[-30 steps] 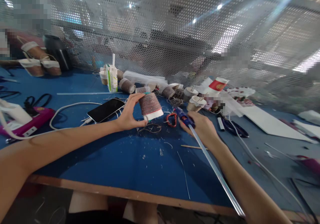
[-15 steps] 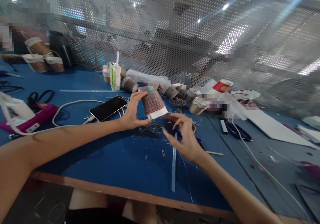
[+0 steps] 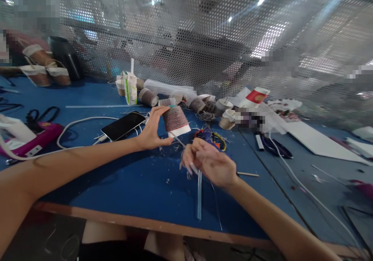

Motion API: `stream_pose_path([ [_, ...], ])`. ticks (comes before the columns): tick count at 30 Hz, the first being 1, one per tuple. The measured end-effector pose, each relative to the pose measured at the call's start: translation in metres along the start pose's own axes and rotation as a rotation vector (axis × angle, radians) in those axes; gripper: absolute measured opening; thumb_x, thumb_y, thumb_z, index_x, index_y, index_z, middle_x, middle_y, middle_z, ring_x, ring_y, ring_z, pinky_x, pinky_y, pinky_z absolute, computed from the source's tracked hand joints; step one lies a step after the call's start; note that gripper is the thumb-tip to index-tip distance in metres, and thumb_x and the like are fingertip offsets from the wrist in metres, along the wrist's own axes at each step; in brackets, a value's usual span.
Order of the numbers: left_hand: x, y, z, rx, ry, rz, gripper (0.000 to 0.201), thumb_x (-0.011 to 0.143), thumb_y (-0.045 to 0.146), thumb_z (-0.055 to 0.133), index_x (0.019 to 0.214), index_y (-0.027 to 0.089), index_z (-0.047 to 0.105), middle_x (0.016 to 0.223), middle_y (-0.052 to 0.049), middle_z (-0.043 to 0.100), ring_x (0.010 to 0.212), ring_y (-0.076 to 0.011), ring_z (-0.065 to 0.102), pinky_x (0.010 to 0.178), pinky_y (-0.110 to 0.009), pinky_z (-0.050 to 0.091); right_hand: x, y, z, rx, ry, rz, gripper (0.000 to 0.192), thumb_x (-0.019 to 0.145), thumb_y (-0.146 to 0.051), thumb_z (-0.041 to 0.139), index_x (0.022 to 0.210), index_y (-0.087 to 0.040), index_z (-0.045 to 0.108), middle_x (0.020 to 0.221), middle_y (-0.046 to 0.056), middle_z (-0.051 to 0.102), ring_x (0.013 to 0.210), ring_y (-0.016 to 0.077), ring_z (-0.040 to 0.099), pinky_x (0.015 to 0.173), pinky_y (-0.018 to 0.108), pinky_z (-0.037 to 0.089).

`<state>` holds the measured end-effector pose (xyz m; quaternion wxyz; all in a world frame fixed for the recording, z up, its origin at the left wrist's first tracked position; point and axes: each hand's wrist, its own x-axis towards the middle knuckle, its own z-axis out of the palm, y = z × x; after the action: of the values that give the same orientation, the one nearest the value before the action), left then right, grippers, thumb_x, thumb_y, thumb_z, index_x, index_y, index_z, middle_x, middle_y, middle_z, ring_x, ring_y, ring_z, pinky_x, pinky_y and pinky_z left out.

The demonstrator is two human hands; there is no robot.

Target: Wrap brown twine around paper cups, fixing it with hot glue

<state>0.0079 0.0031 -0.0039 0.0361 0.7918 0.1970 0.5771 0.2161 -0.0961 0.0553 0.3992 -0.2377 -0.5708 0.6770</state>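
My left hand (image 3: 154, 130) grips a paper cup (image 3: 176, 121) tilted on its side above the table, thumb at one end and fingers at the other. Grey-brown twine is wound round most of the cup, with a red line of thread near the bare white band. From that white end a strand of twine (image 3: 178, 139) runs taut to my right hand (image 3: 208, 162), whose curled fingers are closed on it and somewhat blurred. Behind the right hand lies a blue hot glue gun (image 3: 208, 135), partly covered by it. A clear glue stick (image 3: 199, 198) lies below the right hand.
A phone (image 3: 124, 125) with a white cable lies left of the cup. Along the mesh screen (image 3: 163, 51) stand a drink carton (image 3: 130, 88), several twine-wrapped cups and a red cup (image 3: 258, 96). A magenta power strip (image 3: 52, 132) sits far left, scissors (image 3: 275, 146) at right.
My right hand has turned and curled its fingers, drawing the twine strand out from the cup. My left hand still holds the cup. The view has shifted slightly.
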Motion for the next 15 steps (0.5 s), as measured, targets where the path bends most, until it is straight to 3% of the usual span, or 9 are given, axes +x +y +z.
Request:
stream_pose_path([
  [5,0.001,0.001,-0.002,-0.064,-0.067,-0.002,0.083,0.073,0.045,0.072,0.142,0.024,0.033,0.131,-0.015,0.044,0.126,-0.0315,0.044,0.107,-0.054,0.046,-0.001,-0.025,-0.016,-0.104,0.244,-0.141,0.025,0.076,-0.04,0.049,0.063,-0.025,0.034,0.055,0.0,0.043,0.051,0.017,0.041,0.056,0.035,0.041],
  [10,0.002,0.003,-0.006,-0.184,-0.151,-0.024,0.077,0.075,0.052,0.067,0.141,0.026,0.036,0.128,-0.015,0.046,0.122,-0.0318,0.049,0.097,-0.05,0.053,0.005,-0.023,-0.037,-0.307,0.39,-0.094,0.027,0.076,-0.045,0.046,0.061,-0.026,0.035,0.06,0.003,0.052,0.055,0.0196,0.049,0.056,0.036,0.041],
  [13,0.001,0.003,-0.007,-0.271,-0.189,-0.032,0.075,0.079,0.061,0.061,0.14,0.026,0.038,0.128,-0.015,0.046,0.121,-0.0323,0.052,0.096,-0.05,0.054,0.006,-0.015,-0.046,-0.667,0.535,-0.09,0.029,0.078,-0.049,0.05,0.063,-0.026,0.04,0.065,0.005,0.059,0.063,0.0222,0.054,0.063,0.039,0.044],
  [15,0.002,0.002,-0.008,-0.299,-0.204,-0.032,0.074,0.079,0.063,0.059,0.14,0.026,0.038,0.125,-0.015,0.047,0.118,-0.0315,0.054,0.095,-0.05,0.054,0.004,-0.013,-0.048,-1.023,0.677,-0.199,0.025,0.077,-0.047,0.056,0.067,-0.026,0.046,0.071,0.007,0.063,0.075,0.0254,0.055,0.075,0.043,0.044],
])
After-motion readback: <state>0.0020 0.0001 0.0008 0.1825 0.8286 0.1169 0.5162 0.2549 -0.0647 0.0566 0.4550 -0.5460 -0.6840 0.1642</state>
